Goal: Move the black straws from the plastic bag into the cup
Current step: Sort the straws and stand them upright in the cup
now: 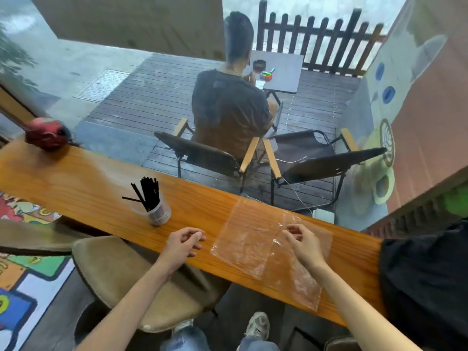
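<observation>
Several black straws [149, 192] stand in a clear plastic cup [158, 212] on the wooden counter [83, 178], left of centre. A clear plastic bag [253, 243] lies flat on the counter to the right of the cup; I see no straws in it. My left hand [183, 243] hovers over the counter between cup and bag, fingers loosely curled, holding nothing. My right hand [305, 243] is over the bag's right part with its fingers loosely bent, and no grip on the film shows.
A red round object [48, 133] sits at the counter's far left. A black cloth [428, 282] covers the counter's right end. A tan stool [126, 279] stands below the counter. Behind the window, a person sits on a chair [202, 153] on a wooden deck.
</observation>
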